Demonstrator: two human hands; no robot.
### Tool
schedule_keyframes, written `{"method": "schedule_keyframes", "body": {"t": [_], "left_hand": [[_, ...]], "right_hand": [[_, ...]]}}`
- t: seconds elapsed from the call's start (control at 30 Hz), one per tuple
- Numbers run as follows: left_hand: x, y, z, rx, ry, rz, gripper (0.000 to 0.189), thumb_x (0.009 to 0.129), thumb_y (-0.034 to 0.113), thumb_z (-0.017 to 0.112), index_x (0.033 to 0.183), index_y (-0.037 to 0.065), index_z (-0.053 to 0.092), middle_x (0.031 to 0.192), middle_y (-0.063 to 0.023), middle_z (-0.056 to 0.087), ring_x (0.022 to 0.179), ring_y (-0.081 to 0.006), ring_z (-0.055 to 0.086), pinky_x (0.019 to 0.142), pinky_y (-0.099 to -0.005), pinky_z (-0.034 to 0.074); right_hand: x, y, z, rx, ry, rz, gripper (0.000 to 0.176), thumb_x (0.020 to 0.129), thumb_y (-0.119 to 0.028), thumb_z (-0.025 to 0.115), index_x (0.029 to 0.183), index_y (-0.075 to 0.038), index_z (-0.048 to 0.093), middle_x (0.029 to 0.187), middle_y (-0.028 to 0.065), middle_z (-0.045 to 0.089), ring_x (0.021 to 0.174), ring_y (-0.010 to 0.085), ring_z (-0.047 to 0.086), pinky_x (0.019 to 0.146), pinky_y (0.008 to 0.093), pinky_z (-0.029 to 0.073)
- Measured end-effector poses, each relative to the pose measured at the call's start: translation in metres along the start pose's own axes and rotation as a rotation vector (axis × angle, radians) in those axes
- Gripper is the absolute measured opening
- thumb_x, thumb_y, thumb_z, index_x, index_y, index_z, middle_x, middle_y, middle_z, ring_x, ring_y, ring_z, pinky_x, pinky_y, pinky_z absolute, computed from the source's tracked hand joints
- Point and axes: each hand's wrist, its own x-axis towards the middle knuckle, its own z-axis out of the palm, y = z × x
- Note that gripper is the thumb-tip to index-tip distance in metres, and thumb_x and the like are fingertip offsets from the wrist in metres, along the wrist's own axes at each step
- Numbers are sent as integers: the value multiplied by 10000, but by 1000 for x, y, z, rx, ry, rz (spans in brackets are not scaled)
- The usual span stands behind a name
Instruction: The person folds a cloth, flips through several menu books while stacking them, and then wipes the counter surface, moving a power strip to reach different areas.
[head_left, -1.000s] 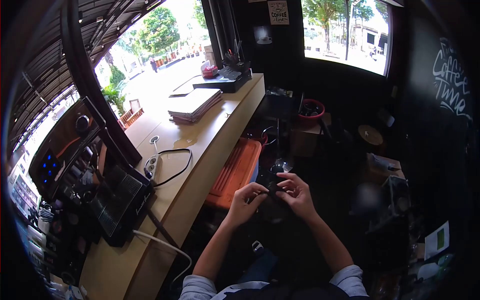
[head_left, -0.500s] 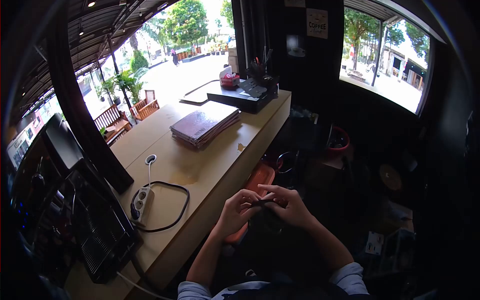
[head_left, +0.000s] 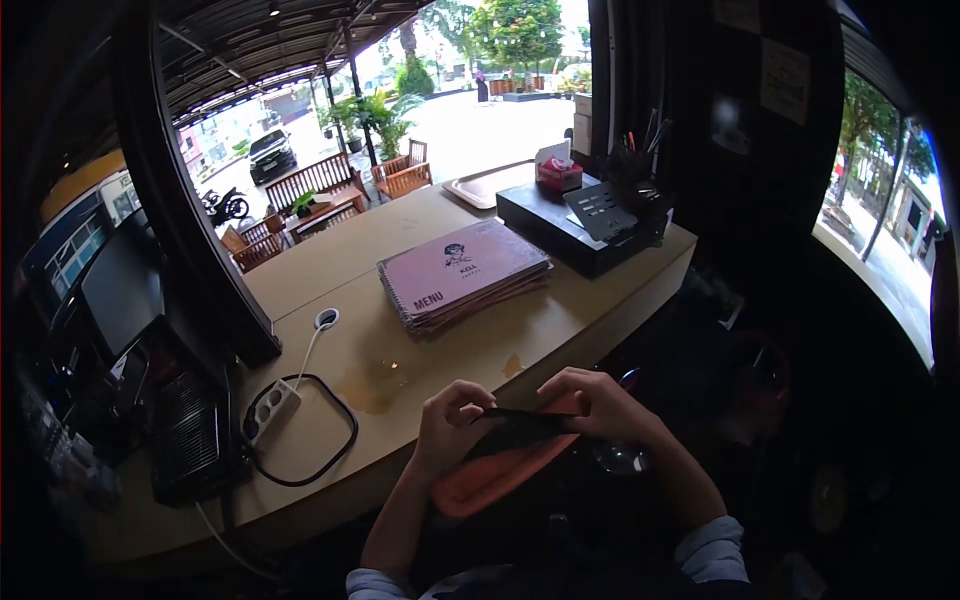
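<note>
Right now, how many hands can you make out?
2: the left hand and the right hand, holding opposite ends of a black thing beside the counter. Hands of the distant person are too small to tell.

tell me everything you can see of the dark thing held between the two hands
The dark thing looks nearly black and thin, its upper edge stretching almost level between the left hand and the right hand, which grip its opposite ends. It may be fabric, but the material is unclear. Its lower part blends into shadow. In this view it overlaps an orange tray.
</note>
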Motion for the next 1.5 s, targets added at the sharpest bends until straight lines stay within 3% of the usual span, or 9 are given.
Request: {"method": "schedule_keyframes", "body": {"t": [0.07, 0.4, 0.63, 0.77, 1.1, 1.27, 1.37, 1.43, 1.5], "left_hand": [[14, 17, 19, 100, -49, -69, 270, 733, -67, 698, 967, 17, 593, 902, -25, 596, 850, -73, 574, 725, -232, 498], [83, 45, 71, 418, -118, -22, 210, 738, -49, 693, 932, -2, 628, 881, -25, 593, 850, -81, 555, 808, -282, 505], [154, 71, 95, 899, 302, 579, 147, 739, 17, 673, 864, 12, 596, 754, -72, 531, 676, -166, 532, 629, -289, 437], [164, 65, 106, 894, 276, 758, 115, 771, 23, 660, 856, 18, 583, 833, -87, 548, 745, -190, 550, 685, -290, 453], [79, -70, 102, 670, -123, -44, 181, 780, -3, 650, 958, -16, 626, 840, -120, 680, 806, -153, 668, 774, -283, 529], [104, -76, 95, 573, -58, 29, 183, 772, 8, 679, 943, -22, 623, 823, -99, 682, 750, -127, 658, 664, -257, 536], [150, -76, 85, 614, 121, -145, 254, 766, 17, 684, 1003, -19, 600, 894, -124, 675, 793, -170, 661, 700, -296, 534], [174, -101, 72, 921, 335, 82, 392, 802, 93, 653, 1160, -2, 524, 1124, -181, 598, 1026, -254, 596, 881, -379, 469], [164, -117, 77, 1098, 280, 82, 460, 824, 150, 623, 1230, 3, 462, 1228, -194, 513, 1132, -284, 505, 954, -413, 393]], "right_hand": [[10, 9, -34, 111, -97, -7, 305, 728, 53, 594, 1020, -30, 614, 893, 57, 634, 594, 40, 541, 520, 205, 443], [44, 23, -124, 433, -136, -42, 168, 792, 59, 554, 942, 39, 628, 894, 66, 649, 864, 120, 621, 783, 249, 522], [103, 16, -166, 329, 218, -473, 157, 822, 18, 566, 967, 20, 627, 890, 56, 633, 826, 92, 599, 745, 237, 510], [100, 20, -180, 382, 243, -343, 143, 829, 23, 563, 957, 23, 627, 919, 58, 636, 875, 82, 580, 763, 229, 470], [28, 163, -107, 576, -120, 136, 166, 796, 34, 538, 939, 41, 623, 912, 54, 639, 909, 110, 598, 811, 243, 471], [45, 162, -111, 655, -87, 208, 161, 802, 13, 549, 940, 34, 629, 912, 60, 643, 873, 108, 607, 805, 238, 481], [95, 186, -104, 699, 52, 82, 245, 815, -56, 608, 1047, 19, 591, 966, 84, 633, 905, 137, 605, 820, 266, 481], [109, 187, -93, 679, 130, 88, 303, 814, -80, 627, 1096, 12, 568, 1036, 121, 620, 950, 179, 607, 836, 300, 482], [117, 188, -81, -172, 427, -272, 410, 821, -147, 634, 1185, -5, 508, 1233, 198, 506, 1096, 304, 541, 916, 398, 434]]}}
